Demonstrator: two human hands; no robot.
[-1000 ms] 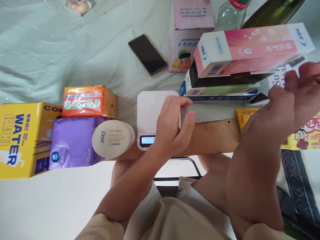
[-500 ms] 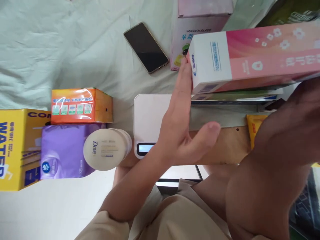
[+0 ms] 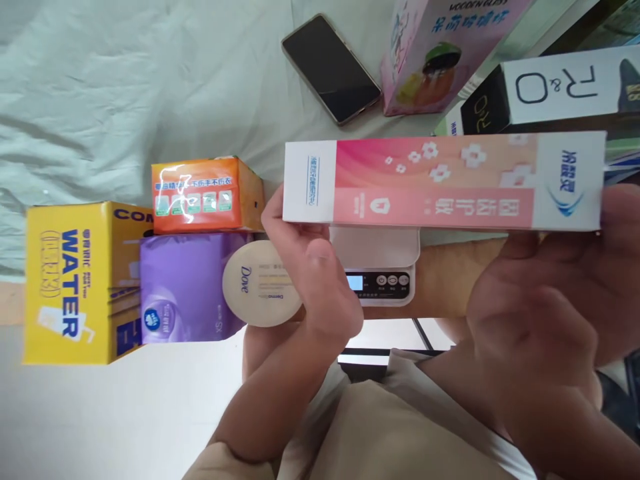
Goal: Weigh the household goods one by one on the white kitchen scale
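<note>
A long pink and white toothpaste box (image 3: 430, 183) is held level between my two hands, above a white kitchen scale (image 3: 375, 247). My left hand (image 3: 313, 267) is at the box's left end, its fingers bent against the end and underside. At the right end my right hand (image 3: 545, 293) has its fingers beneath and against the box. The scale's display is lit, and its upper part is hidden behind the box. Just left of my left hand stands a round white Dove jar (image 3: 263, 283), lid facing up.
Leftward are a purple tissue pack (image 3: 193, 290), an orange pack (image 3: 197, 200) and a yellow box (image 3: 90, 287). A phone (image 3: 333, 70) lies on the pale cloth (image 3: 210, 80). At upper right stand a pink glass box (image 3: 445, 60) and a black and white R&O box (image 3: 555, 87).
The toothpaste box has come left and down, off the stack at the right, to above the scale. My left hand has curled around its left end. The view has shifted too.
</note>
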